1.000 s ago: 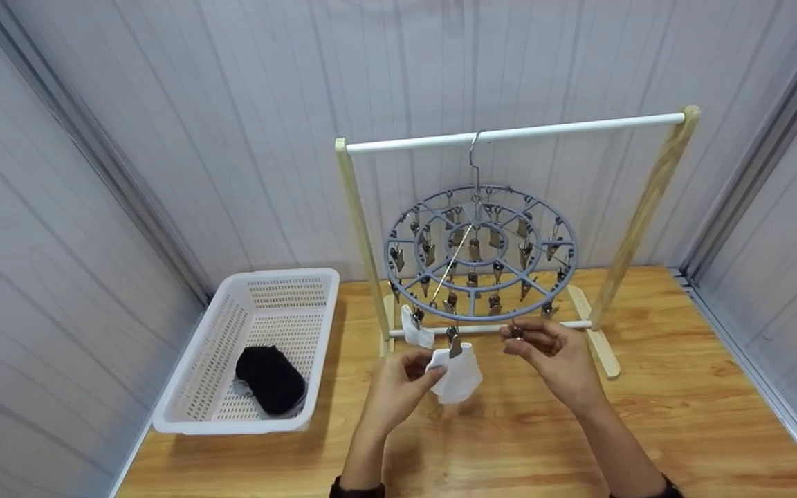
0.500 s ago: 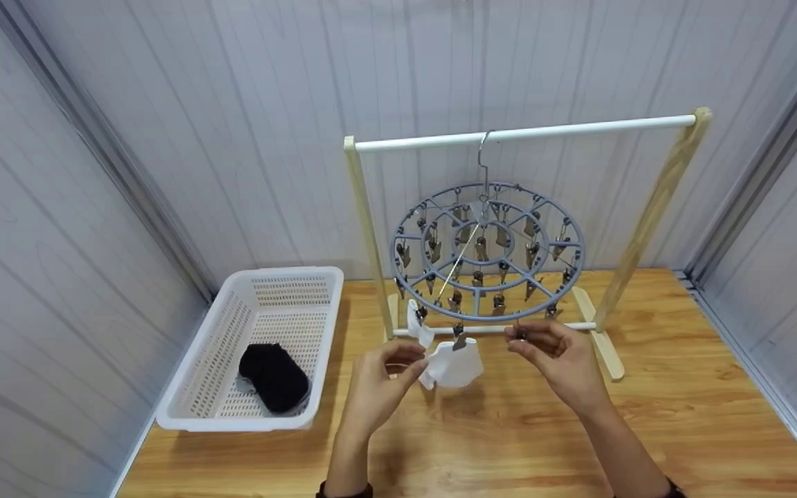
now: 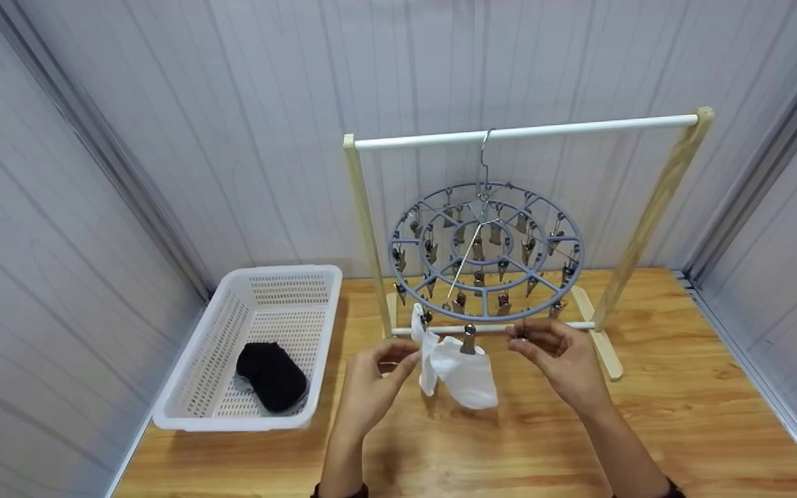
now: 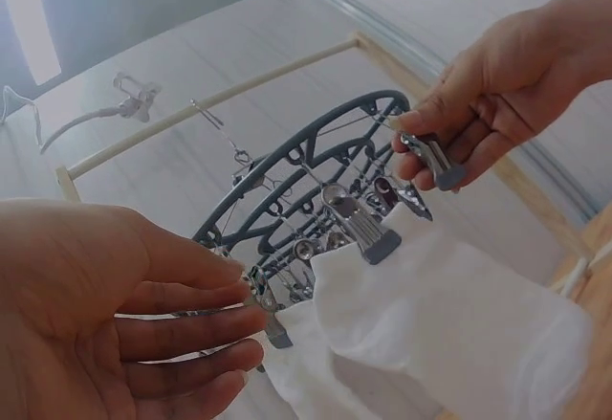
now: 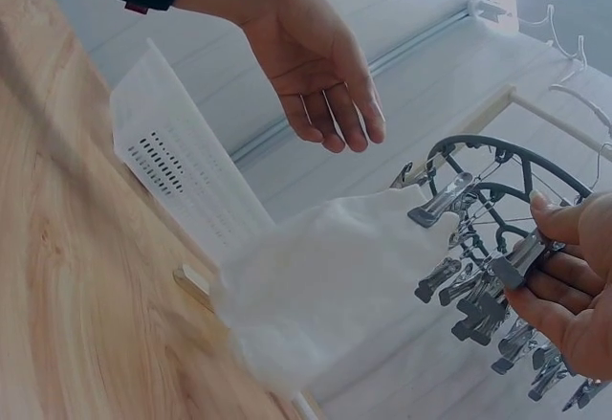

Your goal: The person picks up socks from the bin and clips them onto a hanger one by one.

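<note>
A round grey clip hanger (image 3: 486, 317) hangs by its metal hook, with metal clips all round its rings. Two white socks dangle from clips at its front: one sock (image 3: 468, 377) faces me, and the other sock (image 3: 428, 373) hangs just left of it. My left hand (image 3: 371, 387) is beside the left sock, fingers loosely bent and holding nothing; the right wrist view shows this hand (image 5: 320, 66) apart from the cloth. My right hand (image 3: 564, 366) pinches a metal clip (image 4: 435, 160) between thumb and fingers, right of the socks. Nothing is in that clip's jaws.
The hanger's rack has a white top bar (image 3: 578, 129) and wooden posts, standing on the wooden table (image 3: 703, 415). At left, a white perforated basket (image 3: 329, 325) contains a folded black sock (image 3: 272, 377) with grey cloth under it. Pale panel walls surround the table.
My left hand has let go of the front white sock and drawn back left. That sock has swung right, and the hanger has turned slightly. My right hand keeps its grip on the clip.
</note>
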`<control>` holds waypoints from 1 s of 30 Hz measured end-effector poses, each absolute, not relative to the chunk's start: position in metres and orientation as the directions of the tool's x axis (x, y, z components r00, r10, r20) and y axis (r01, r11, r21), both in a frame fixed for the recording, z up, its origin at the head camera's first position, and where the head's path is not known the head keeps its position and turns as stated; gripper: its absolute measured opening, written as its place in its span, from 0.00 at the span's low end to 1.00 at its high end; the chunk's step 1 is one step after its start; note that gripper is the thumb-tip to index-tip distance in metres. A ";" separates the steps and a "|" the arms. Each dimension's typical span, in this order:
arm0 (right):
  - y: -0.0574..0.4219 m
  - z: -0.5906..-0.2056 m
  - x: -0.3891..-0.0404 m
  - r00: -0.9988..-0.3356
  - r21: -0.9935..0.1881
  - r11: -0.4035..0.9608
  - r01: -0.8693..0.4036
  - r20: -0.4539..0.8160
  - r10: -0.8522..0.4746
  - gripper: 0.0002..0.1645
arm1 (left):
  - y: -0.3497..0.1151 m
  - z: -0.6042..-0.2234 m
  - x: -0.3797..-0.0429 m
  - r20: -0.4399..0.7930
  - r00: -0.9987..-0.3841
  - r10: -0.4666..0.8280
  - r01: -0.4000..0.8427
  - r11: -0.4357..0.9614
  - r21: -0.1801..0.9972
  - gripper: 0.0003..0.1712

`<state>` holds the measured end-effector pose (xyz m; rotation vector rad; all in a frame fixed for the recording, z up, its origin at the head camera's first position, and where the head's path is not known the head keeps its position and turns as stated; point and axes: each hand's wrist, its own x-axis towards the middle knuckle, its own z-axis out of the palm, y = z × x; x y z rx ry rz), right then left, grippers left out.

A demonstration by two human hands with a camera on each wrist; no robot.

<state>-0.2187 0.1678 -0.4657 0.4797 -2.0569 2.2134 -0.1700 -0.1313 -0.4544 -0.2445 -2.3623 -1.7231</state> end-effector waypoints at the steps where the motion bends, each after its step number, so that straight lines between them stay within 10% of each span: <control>1: 0.168 -0.466 -0.219 -0.948 -0.958 -0.095 -0.269 0.281 -0.150 0.16 | -0.132 -0.454 -0.170 0.262 -0.965 0.009 0.252 0.307 0.918 0.09; 30: 0.170 -0.463 -0.218 -0.949 -0.960 -0.089 -0.267 0.278 -0.150 0.16 | -0.228 -0.434 -0.196 0.187 -0.971 -0.149 0.042 0.663 0.747 0.05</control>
